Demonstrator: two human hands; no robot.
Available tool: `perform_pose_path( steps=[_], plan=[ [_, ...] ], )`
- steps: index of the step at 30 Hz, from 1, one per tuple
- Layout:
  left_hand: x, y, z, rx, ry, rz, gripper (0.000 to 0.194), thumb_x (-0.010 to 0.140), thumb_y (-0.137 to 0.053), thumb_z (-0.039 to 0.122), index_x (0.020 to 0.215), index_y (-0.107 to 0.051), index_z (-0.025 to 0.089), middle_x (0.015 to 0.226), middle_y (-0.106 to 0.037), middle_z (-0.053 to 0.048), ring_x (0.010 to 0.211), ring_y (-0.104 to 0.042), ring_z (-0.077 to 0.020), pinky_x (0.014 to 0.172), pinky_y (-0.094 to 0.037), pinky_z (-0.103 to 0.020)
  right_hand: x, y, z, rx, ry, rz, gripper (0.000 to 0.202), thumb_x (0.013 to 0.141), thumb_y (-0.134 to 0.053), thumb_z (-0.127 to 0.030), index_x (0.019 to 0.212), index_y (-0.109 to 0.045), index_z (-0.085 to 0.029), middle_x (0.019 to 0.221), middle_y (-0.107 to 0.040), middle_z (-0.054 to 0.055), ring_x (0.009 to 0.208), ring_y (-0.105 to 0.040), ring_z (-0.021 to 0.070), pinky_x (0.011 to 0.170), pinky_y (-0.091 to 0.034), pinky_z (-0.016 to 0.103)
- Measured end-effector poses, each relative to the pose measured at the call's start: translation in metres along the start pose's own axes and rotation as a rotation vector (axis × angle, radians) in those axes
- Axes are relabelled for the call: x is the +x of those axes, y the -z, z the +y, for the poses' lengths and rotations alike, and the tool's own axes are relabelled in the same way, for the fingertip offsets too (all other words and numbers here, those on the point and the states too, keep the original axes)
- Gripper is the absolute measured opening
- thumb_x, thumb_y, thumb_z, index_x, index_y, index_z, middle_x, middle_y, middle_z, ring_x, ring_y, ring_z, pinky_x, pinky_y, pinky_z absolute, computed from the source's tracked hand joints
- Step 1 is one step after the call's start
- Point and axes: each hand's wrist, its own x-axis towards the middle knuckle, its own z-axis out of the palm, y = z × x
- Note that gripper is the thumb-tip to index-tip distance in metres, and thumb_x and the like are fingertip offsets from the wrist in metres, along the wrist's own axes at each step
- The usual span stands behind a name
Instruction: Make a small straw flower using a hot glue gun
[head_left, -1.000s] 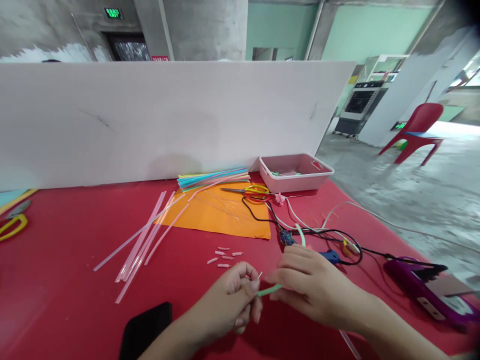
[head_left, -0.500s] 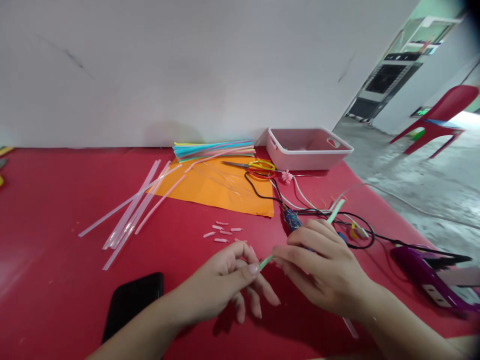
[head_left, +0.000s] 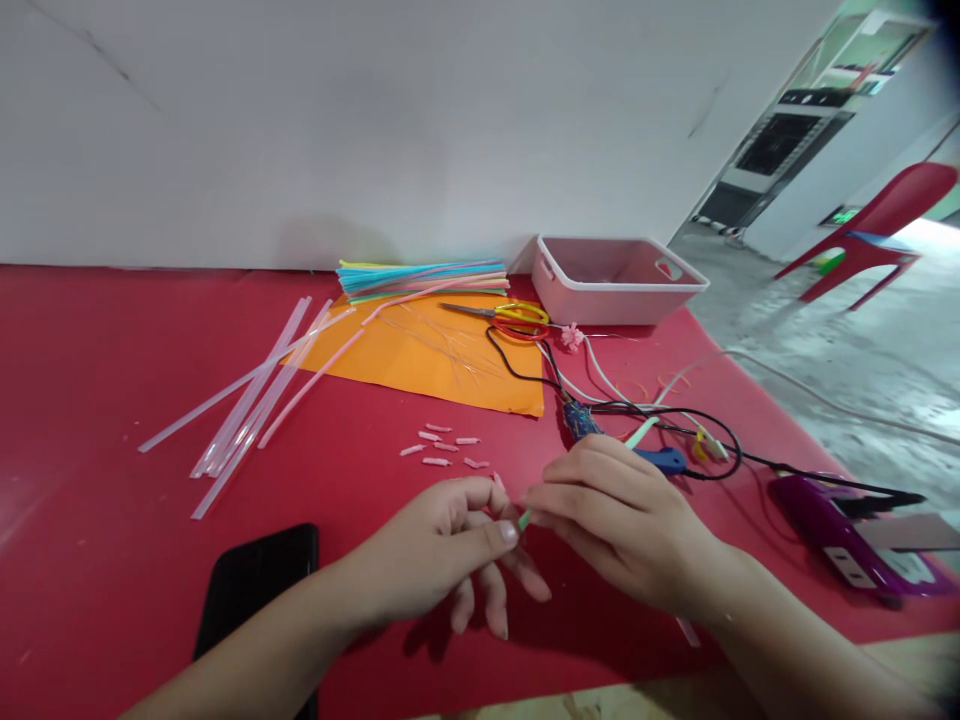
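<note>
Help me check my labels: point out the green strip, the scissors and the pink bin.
Green strip [head_left: 642,432]: head view, on its upper visible end.
Scissors [head_left: 478,313]: head view, on the metal blade.
Pink bin [head_left: 611,306]: head view, on its front wall.

The left hand and the right hand are seen bare, with slim fingers that are narrowed toward rounded tips. On the left thumb, a short, smooth thumbnail is shown, touched by a faint shine. The left forearm and the right forearm are likewise left uncovered as far as they can be seen, each being cut off by the edge of the view. Both are slender at the wrist and broadened farther back. Near the right wrist, a tiny pale speck can be made out.
</note>
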Motion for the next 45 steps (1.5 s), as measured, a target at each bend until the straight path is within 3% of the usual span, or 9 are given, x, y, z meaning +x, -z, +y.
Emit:
perform_pose_path(
  steps=[4,7,12,18,24,30,34,45],
  plan=[
    [0.001,0.0,-0.001,0.032,-0.025,0.025,0.029,0.087,-0.065,0.043,0.085,-0.046,0.021,0.075,-0.076,-0.005,0.042,-0.059,-0.0089,0.034,-0.037,-0.014,0.004,0.001,-0.002,-0.011,0.002,-0.032,0.018,0.097,-0.05,-0.008,0.095,-0.065,-0.016,0.086,-0.068,0.005,0.076,-0.054,0.0164,0.075,-0.046,0.031],
    [0.001,-0.001,-0.003,0.193,-0.102,0.169,0.021,0.09,-0.061,0.039,0.086,-0.05,0.021,0.061,-0.066,0.002,0.036,-0.048,-0.0067,0.034,-0.032,-0.015,0.005,-0.002,-0.003,-0.042,-0.025,-0.02,0.015,0.096,-0.051,-0.009,0.09,-0.064,-0.015,0.082,-0.067,0.005,0.075,-0.051,0.0171,0.074,-0.045,0.032],
    [-0.002,-0.001,-0.01,0.578,-0.399,0.38,0.014,0.092,-0.061,0.033,0.092,-0.063,0.019,0.081,-0.069,-0.002,0.062,-0.061,-0.0106,0.059,-0.048,-0.021,0.005,-0.005,-0.004,-0.067,-0.072,-0.025,0.014,0.097,-0.052,-0.011,0.09,-0.064,-0.014,0.082,-0.066,0.006,0.076,-0.05,0.018,0.074,-0.044,0.033],
    [-0.003,0.001,-0.011,0.802,-0.479,0.47,0.014,0.094,-0.059,0.032,0.091,-0.066,0.019,0.074,-0.069,0.001,0.057,-0.055,-0.0101,0.055,-0.042,-0.021,0.005,-0.006,-0.007,-0.091,-0.065,0.037,0.014,0.098,-0.053,-0.014,0.092,-0.065,-0.014,0.081,-0.067,0.005,0.075,-0.051,0.0175,0.072,-0.044,0.031],
    [-0.002,0.001,-0.002,0.571,-0.397,0.428,0.013,0.089,-0.063,0.029,0.086,-0.068,0.018,0.075,-0.068,-0.001,0.064,-0.059,-0.0114,0.057,-0.045,-0.02,0.002,-0.005,-0.004,-0.048,-0.051,0.099,0.009,0.095,-0.059,-0.013,0.099,-0.067,-0.015,0.085,-0.07,0.005,0.077,-0.056,0.0166,0.073,-0.049,0.032],
    [-0.004,-0.002,0.006,0.238,-0.289,0.278,0.016,0.086,-0.07,0.029,0.078,-0.067,0.015,0.056,-0.062,0.003,0.041,-0.042,-0.0043,0.039,-0.031,-0.015,0.001,-0.002,-0.004,-0.03,-0.026,0.213,0.015,0.091,-0.062,-0.007,0.103,-0.068,-0.013,0.089,-0.071,0.008,0.08,-0.064,0.0168,0.073,-0.053,0.032],
    [-0.005,0.0,0.009,0.061,-0.247,0.203,0.018,0.084,-0.073,0.028,0.076,-0.064,0.015,0.06,-0.069,0.001,0.04,-0.045,-0.0031,0.038,-0.033,-0.013,0.002,-0.003,-0.008,-0.033,-0.053,0.247,0.016,0.088,-0.064,-0.004,0.102,-0.068,-0.012,0.088,-0.071,0.009,0.079,-0.065,0.0175,0.071,-0.054,0.032],
    [-0.002,-0.002,0.008,-0.055,-0.265,0.276,0.025,0.078,-0.08,0.032,0.073,-0.063,0.014,0.059,-0.07,0.0,0.038,-0.047,-0.0032,0.034,-0.036,-0.012,0.003,0.0,-0.013,-0.027,-0.097,0.231,0.017,0.088,-0.063,-0.006,0.101,-0.069,-0.016,0.086,-0.071,0.006,0.077,-0.065,0.0163,0.07,-0.055,0.031]
  ],
)
